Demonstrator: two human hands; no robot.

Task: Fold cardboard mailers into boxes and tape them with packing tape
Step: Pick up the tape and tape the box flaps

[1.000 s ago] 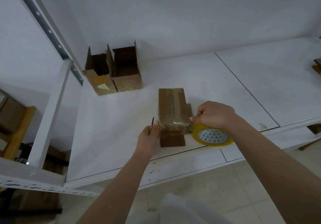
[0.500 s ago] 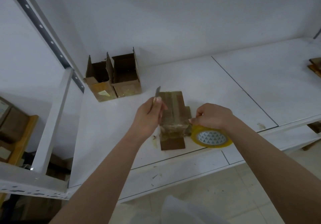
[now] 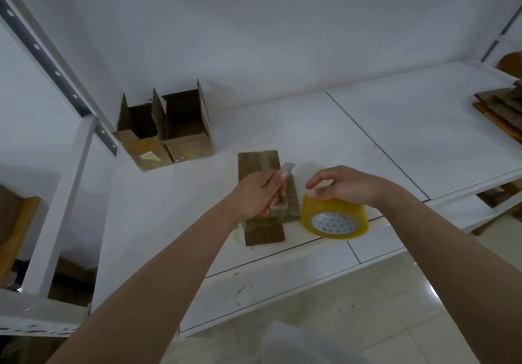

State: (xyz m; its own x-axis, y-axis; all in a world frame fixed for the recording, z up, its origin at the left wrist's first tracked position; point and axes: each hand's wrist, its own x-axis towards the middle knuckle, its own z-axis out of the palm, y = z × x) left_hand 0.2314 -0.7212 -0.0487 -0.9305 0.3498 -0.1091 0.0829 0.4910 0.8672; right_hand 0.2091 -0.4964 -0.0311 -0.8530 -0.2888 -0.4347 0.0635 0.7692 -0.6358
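Light, stiff cardboard box (image 3: 261,194) lying taped on the white desk (image 3: 310,137), best pinned by its flat top. Left hand (image 3: 258,194) gripping a cutter blade (image 3: 285,173); right hand (image 3: 343,184) loosely clasping the slick tape roll (image 3: 333,216).

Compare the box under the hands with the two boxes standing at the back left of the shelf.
The box under the hands lies on its side at the shelf's front edge; the two back boxes stand upright near the wall. Its visible top face is closed and taped along the seam; theirs are open on top, flaps up. The left hand, gripping a blade, rests on it; nothing touches the pair. All are brown cardboard with tape on them.
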